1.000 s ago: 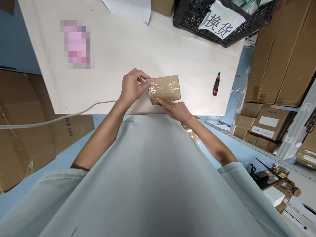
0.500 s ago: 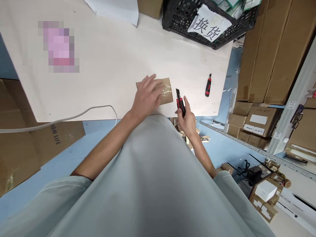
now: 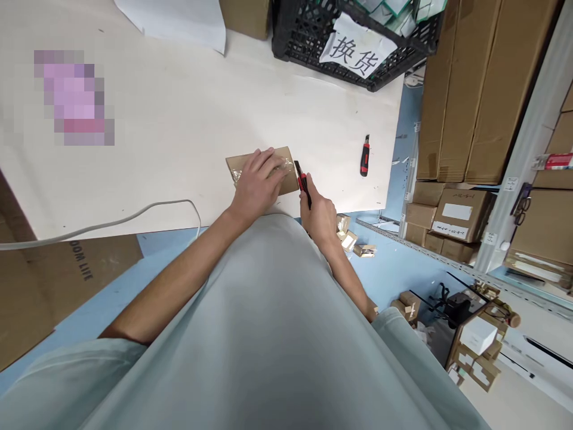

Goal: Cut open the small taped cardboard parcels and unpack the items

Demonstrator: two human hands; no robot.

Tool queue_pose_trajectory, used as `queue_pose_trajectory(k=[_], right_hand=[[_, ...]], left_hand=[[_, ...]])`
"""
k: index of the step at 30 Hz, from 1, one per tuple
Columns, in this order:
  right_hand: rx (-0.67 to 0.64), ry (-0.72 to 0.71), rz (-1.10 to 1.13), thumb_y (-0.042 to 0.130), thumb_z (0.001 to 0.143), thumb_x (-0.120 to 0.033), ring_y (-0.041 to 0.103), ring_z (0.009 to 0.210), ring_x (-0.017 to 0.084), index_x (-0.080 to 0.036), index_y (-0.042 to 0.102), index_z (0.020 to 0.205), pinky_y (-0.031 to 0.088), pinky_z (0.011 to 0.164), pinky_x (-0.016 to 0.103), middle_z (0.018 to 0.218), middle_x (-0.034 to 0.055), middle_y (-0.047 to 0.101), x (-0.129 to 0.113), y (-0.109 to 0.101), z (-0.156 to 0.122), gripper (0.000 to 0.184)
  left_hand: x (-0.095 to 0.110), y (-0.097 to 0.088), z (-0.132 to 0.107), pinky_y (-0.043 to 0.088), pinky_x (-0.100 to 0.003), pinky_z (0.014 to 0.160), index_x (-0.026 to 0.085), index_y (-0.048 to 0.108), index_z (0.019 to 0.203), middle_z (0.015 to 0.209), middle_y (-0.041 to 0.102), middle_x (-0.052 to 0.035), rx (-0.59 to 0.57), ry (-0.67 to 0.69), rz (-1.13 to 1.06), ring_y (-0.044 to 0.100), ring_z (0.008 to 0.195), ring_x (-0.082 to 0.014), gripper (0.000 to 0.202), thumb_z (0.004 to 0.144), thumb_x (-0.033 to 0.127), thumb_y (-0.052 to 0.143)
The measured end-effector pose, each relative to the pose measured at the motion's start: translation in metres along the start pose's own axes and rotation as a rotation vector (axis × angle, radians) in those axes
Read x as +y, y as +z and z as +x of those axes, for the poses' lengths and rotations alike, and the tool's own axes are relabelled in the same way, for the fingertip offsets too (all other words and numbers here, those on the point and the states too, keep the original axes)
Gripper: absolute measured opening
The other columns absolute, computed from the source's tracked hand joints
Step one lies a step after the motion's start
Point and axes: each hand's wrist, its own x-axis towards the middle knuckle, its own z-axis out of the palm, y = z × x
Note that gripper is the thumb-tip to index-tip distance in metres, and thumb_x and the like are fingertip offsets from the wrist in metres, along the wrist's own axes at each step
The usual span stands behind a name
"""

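A small cardboard box (image 3: 286,173) with clear tape lies near the front edge of the white table. My left hand (image 3: 259,179) lies over its top, fingers curved across it and gripping it. In my right hand (image 3: 319,212) is a black and red utility knife (image 3: 303,184), fingers wrapped round its handle. The blade end points away from me, close beside the box's right end; whether it touches the cardboard I cannot tell. A second red and black utility knife (image 3: 365,156) lies on the table farther right.
A black plastic crate (image 3: 308,45) with a handwritten paper label stands at the back. Left of it lies a white sheet (image 3: 179,21). A pale cable (image 3: 134,214) crosses the front left. Tall cartons (image 3: 461,89) fill the right side. A pinkish blurred patch (image 3: 76,95) is at left.
My right hand has brought the utility knife left to the box's end, and its fingers have closed more round the handle. My left hand has settled on the box. The whole view has shifted.
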Motion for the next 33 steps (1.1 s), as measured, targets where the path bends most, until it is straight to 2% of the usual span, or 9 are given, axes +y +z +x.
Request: queue_pose_trajectory(k=[6, 10, 16, 22, 25, 33], right_hand=[[0.029, -0.037, 0.011, 0.035, 0.122, -0.039, 0.081, 0.1, 0.033, -0.024, 0.026, 0.188, 0.063, 0.094, 0.043, 0.119, 0.0115, 0.087, -0.004, 0.003, -0.002, 0.069], [-0.018, 0.009, -0.046, 0.03, 0.122, -0.033, 0.08, 0.098, 0.031, -0.022, 0.026, 0.188, 0.062, 0.094, 0.042, 0.113, 0.0118, 0.086, -0.011, 0.001, -0.006, 0.066], [-0.099, 0.044, -0.135, 0.031, 0.123, -0.033, 0.08, 0.102, 0.03, -0.02, 0.023, 0.188, 0.06, 0.091, 0.036, 0.123, 0.016, 0.084, -0.015, 0.002, -0.011, 0.067], [-0.105, 0.034, -0.094, 0.026, 0.124, -0.03, 0.08, 0.103, 0.028, -0.025, 0.022, 0.189, 0.06, 0.092, 0.036, 0.124, 0.0139, 0.083, -0.013, 0.001, -0.01, 0.065], [-0.124, 0.019, -0.118, 0.03, 0.124, -0.032, 0.08, 0.104, 0.029, -0.026, 0.016, 0.19, 0.061, 0.094, 0.038, 0.126, 0.0149, 0.082, -0.015, -0.004, -0.007, 0.067], [-0.107, -0.038, -0.196, 0.045, 0.118, -0.029, 0.081, 0.099, 0.03, -0.025, 0.002, 0.19, 0.066, 0.091, 0.043, 0.121, 0.0199, 0.081, -0.039, -0.016, 0.01, 0.084]], left_hand=[[-0.002, -0.001, -0.003, 0.029, -0.078, 0.142, 0.039, 0.074, 0.137, 0.148, 0.076, -0.0078, 0.007, 0.013, 0.016, 0.052, 0.165, -0.0358, 0.032, 0.116, 0.049, 0.052], [-0.003, -0.003, -0.007, 0.03, -0.076, 0.142, 0.04, 0.073, 0.137, 0.15, 0.075, -0.0077, 0.008, 0.022, 0.036, 0.052, 0.166, -0.0343, 0.031, 0.117, 0.047, 0.051], [-0.007, -0.002, -0.009, 0.029, -0.078, 0.142, 0.042, 0.072, 0.141, 0.155, 0.073, -0.0073, 0.0, 0.028, 0.038, 0.051, 0.167, -0.0369, 0.032, 0.112, 0.051, 0.064], [-0.007, -0.003, -0.009, 0.03, -0.078, 0.141, 0.043, 0.072, 0.144, 0.154, 0.074, -0.0075, -0.001, 0.04, 0.08, 0.051, 0.167, -0.0359, 0.032, 0.115, 0.05, 0.06], [-0.006, -0.003, -0.009, 0.029, -0.078, 0.142, 0.042, 0.071, 0.146, 0.154, 0.074, -0.0086, 0.001, 0.038, 0.075, 0.052, 0.167, -0.0376, 0.035, 0.114, 0.053, 0.062], [-0.002, -0.002, -0.006, 0.035, -0.076, 0.14, 0.041, 0.071, 0.145, 0.147, 0.076, -0.0096, 0.035, 0.037, 0.115, 0.054, 0.166, -0.0345, 0.038, 0.119, 0.054, 0.045]])
